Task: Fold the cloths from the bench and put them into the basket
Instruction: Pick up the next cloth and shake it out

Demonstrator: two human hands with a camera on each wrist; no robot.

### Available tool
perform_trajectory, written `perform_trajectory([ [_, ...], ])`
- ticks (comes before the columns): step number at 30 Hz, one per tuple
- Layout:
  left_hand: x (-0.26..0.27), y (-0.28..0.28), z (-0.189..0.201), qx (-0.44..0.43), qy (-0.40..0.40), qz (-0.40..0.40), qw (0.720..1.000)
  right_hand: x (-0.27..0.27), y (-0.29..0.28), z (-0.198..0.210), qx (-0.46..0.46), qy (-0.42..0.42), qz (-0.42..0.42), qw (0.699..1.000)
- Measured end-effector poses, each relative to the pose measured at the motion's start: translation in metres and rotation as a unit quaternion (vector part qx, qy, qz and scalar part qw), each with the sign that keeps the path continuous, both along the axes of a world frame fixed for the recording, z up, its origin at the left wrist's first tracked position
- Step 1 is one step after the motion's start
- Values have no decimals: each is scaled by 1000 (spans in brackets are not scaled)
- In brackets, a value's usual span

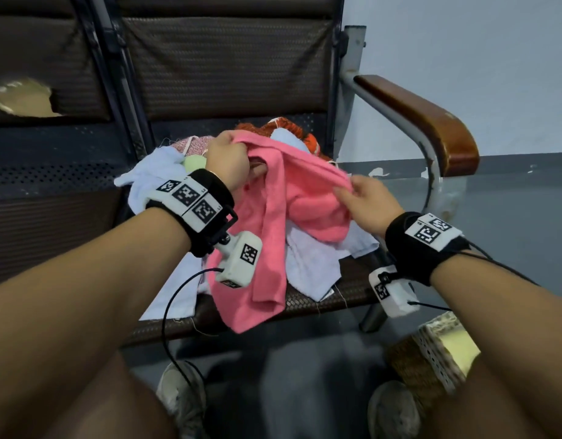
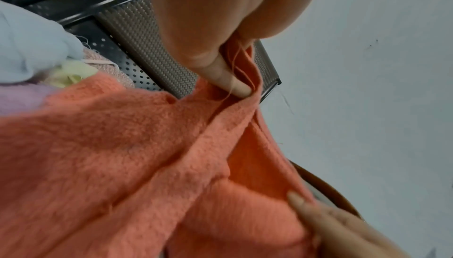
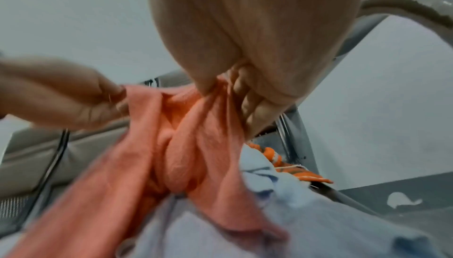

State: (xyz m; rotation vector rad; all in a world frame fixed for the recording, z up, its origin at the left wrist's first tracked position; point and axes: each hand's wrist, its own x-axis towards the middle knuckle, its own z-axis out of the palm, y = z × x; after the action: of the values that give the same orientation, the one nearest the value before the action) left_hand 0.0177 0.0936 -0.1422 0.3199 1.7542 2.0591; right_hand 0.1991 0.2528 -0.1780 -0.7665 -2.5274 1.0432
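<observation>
A pink towel (image 1: 292, 201) hangs between both hands above a pile of cloths on the bench seat (image 1: 346, 289). My left hand (image 1: 232, 156) grips its upper edge, the fingers curled into the fabric; the left wrist view shows the towel (image 2: 122, 155) pinched under the thumb (image 2: 220, 64). My right hand (image 1: 359, 194) pinches the same edge further right, and the right wrist view shows its fingers (image 3: 245, 91) bunched on the towel (image 3: 186, 136). Under it lie pale blue cloths (image 1: 308, 264) and an orange knitted one (image 1: 286, 128). The wicker basket (image 1: 432, 350) stands on the floor at lower right.
The bench has a dark mesh backrest (image 1: 226, 64) and a brown wooden armrest (image 1: 425, 118) on a grey metal frame to the right. A pale wall (image 1: 463, 42) is behind. My shoes (image 1: 181, 397) and knees are below, with a cable hanging from the left wrist camera.
</observation>
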Motion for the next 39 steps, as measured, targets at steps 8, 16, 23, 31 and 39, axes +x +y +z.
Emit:
perform_trajectory([
  [8,-11,0,-6,-84,4,74,994,3,-35,22,1,110,162,981],
  [16,4,2,4,-45,-13,27,999,-4,-50,0,148,-167,279,934],
  [23,0,-1,11,-9,-19,57,998,-20,-34,-12,104,-89,135,981],
  [31,-12,-12,12,73,-101,91,988,-32,-39,-5,173,11,49,984],
  [39,-10,-19,17,159,-133,112,972,-36,-72,-5,152,-180,197,952],
])
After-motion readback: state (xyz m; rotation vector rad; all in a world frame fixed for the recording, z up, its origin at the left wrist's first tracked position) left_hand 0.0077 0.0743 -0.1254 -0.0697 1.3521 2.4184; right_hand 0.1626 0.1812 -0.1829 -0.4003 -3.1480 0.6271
